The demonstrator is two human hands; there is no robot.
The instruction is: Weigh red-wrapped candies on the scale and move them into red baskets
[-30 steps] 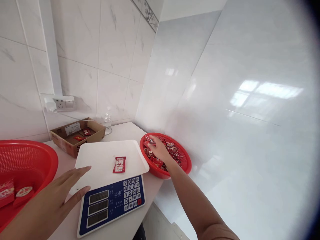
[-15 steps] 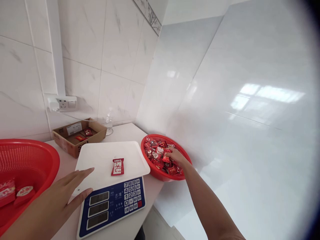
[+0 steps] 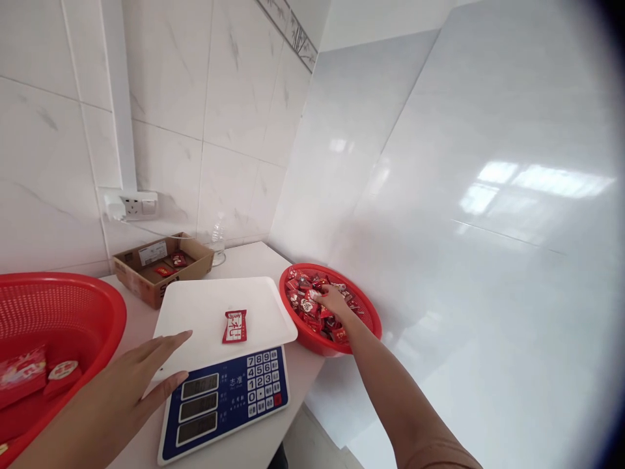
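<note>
My left hand (image 3: pixel 131 378) is open, its fingers stretched over the left edge of the white weighing pan (image 3: pixel 195 303) of a digital scale (image 3: pixel 224 404). On that pan lies a single red-and-white snack packet (image 3: pixel 235 327). My right hand (image 3: pixel 333 301) reaches into a red plastic basket (image 3: pixel 374 319) on the right, which is full of small red packets (image 3: pixel 312 316). Its thumb and forefinger close on a red packet (image 3: pixel 312 295) at the top of the pile; the other fingers are partly hidden.
A larger red basket (image 3: pixel 110 306) at the left holds a few red packets. Behind the scale stand a cardboard box (image 3: pixel 137 280) with a couple of packets and a clear plastic bottle (image 3: pixel 218 238). The walls meet in a corner behind the table (image 3: pixel 249 254).
My right hand has shifted slightly left and farther back over the packets in the right basket. My left hand keeps its place by the pan. The view has turned slightly left.
</note>
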